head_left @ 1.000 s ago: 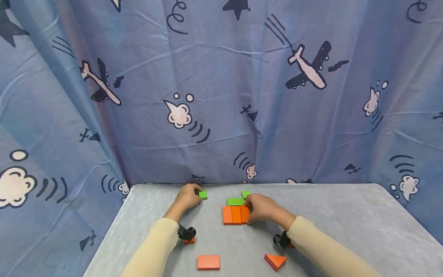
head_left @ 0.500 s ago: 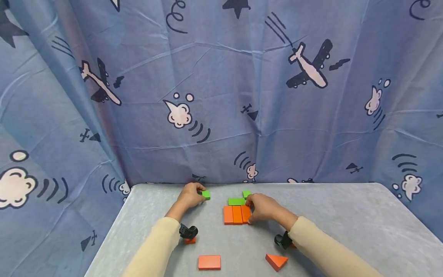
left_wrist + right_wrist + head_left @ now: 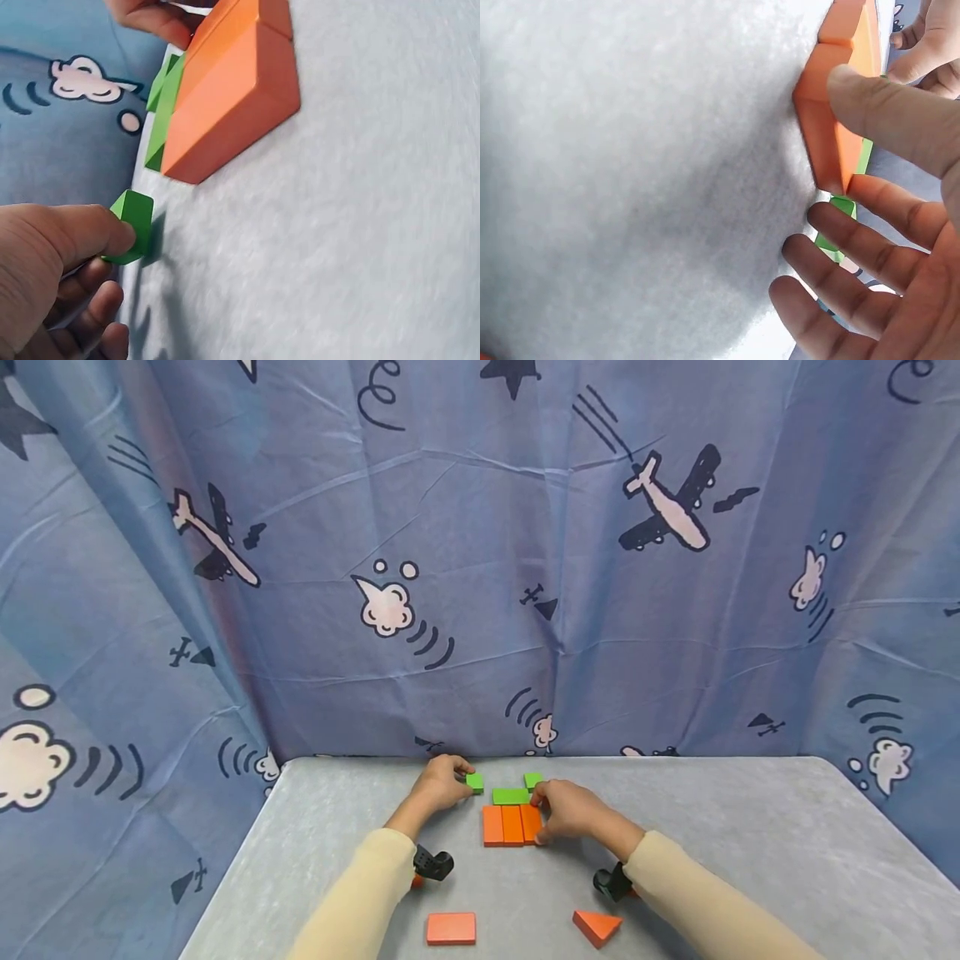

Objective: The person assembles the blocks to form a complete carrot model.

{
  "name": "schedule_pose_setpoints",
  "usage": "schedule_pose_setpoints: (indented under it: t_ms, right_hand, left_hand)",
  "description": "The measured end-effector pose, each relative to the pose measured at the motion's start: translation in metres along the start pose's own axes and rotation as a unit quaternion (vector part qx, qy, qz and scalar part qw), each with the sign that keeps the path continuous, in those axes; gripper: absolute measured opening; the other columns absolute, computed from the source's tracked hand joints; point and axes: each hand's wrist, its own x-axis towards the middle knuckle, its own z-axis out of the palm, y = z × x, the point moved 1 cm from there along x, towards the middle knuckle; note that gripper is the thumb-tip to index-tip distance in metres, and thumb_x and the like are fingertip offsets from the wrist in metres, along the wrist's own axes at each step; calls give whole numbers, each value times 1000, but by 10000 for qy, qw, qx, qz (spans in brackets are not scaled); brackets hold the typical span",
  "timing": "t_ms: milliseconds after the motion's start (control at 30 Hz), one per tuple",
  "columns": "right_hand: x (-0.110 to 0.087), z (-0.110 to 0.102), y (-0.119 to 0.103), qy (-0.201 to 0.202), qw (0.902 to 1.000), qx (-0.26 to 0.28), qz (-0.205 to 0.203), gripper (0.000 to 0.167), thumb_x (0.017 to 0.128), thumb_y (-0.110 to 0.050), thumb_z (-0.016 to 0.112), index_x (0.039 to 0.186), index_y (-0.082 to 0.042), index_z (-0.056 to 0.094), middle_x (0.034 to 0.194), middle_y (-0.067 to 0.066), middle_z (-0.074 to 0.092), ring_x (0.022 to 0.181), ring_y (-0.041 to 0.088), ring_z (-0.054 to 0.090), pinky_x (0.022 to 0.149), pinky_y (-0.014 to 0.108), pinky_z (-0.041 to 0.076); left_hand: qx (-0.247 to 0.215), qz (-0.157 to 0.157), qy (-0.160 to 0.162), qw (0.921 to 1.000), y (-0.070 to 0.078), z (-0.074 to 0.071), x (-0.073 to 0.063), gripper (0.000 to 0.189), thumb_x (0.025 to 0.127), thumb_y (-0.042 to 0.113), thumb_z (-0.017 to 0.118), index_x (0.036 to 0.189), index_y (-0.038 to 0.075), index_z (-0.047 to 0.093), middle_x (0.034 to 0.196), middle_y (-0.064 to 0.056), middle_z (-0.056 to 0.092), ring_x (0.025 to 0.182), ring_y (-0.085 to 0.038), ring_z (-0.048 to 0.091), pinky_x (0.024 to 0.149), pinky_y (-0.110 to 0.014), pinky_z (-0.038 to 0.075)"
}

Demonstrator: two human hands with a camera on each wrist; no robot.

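Since the earlier frame the left hand (image 3: 442,787) has slid right along the back of the table, carrying the small green wooden cube (image 3: 475,782) closer to the build; the right hand hasn't budged.

Going left to right: the left hand pinches that cube between thumb and fingertips, just off the grey felt-covered table (image 3: 750,843). Right of it, just beside but not touching, sits the flat green wooden rectangle (image 3: 511,796), long axis running left-right, pressed against the far edge of the three orange wooden bricks (image 3: 510,825) lined up side by side. A second small green wooden block (image 3: 532,780) sits behind the green rectangle's right end. The right hand (image 3: 570,810) grips the rightmost orange brick, thumb on the near edge and fingers curled over the far side.

So the cube lies left of the row, and the left hand's clearly the nearer one to that gap.

No labels or readable writing anywhere.
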Motion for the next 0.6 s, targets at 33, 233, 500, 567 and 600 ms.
schedule_pose_setpoints:
  t_ms: [33, 233, 500, 567, 600]
  right_hand:
    - [0, 0, 0, -5, 10000, -6, -7, 45, 62, -19, 90, 98, -9, 67, 88, 1, 62, 80, 16, 52, 78, 37, 48]
    - [0, 1, -1, -79, 9999, 59, 41, 44, 62, -18, 90, 98, -9, 66, 88, 2, 61, 79, 17, 51, 79, 37, 48]
    - [0, 1, -1, -71, 10000, 16, -7, 45, 62, -19, 90, 98, -9, 67, 87, 1, 62, 79, 16, 51, 78, 36, 48]
    - [1, 0, -1, -69, 10000, 13, -4, 45, 62, -19, 90, 98, -9, 67, 87, 2, 61, 79, 16, 51, 78, 36, 48]
    - [1, 0, 0, -66, 10000, 4, -7, 45, 62, -19, 90, 98, -9, 67, 87, 2, 61, 79, 16, 51, 78, 36, 48]
  left_hand:
    - [-4, 23, 8, 10000, 0, 2, 1, 31, 76, 8, 75, 106, 10, 72, 105, -8, 68, 96, -21, 62, 80, -35, 52]
    - [117, 134, 112, 9998, 2, 13, 6, 31, 75, 7, 74, 106, 10, 72, 104, -7, 68, 94, -20, 61, 79, -35, 52]
    - [212, 0, 85, 9997, 9, 19, 10, 31, 76, 7, 74, 107, 11, 72, 107, -6, 67, 96, -20, 60, 83, -36, 51]
    - [253, -41, 85, 9996, 9, 19, 10, 32, 76, 7, 75, 107, 12, 72, 107, -6, 67, 96, -20, 60, 84, -36, 51]
    - [270, -45, 81, 9996, 9, 19, 10, 32, 76, 7, 75, 108, 12, 72, 107, -6, 67, 96, -19, 60, 84, -36, 51]
